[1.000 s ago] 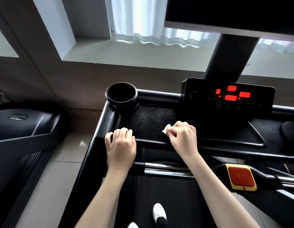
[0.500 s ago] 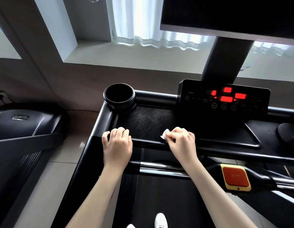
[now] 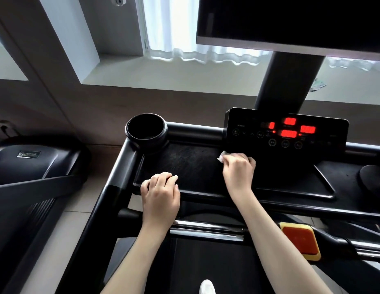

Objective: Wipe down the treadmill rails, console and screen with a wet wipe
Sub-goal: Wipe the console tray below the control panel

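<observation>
A fitness room is indicated: a treadmill console (image 3: 286,132) with lit red digits is seen, and a second treadmill (image 3: 36,164) is placed beside it on a tiled floor (image 3: 63,240), below a curtained window (image 3: 174,24).

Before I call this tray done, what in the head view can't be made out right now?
Head view:
- The wet wipe: only a white corner shows; the right hand covers the rest.
- The screen: cut off by the top and right edges.
- Button labels on the console: too small to read.
- The round part at the tray's right end: cut off by the right edge.
</observation>
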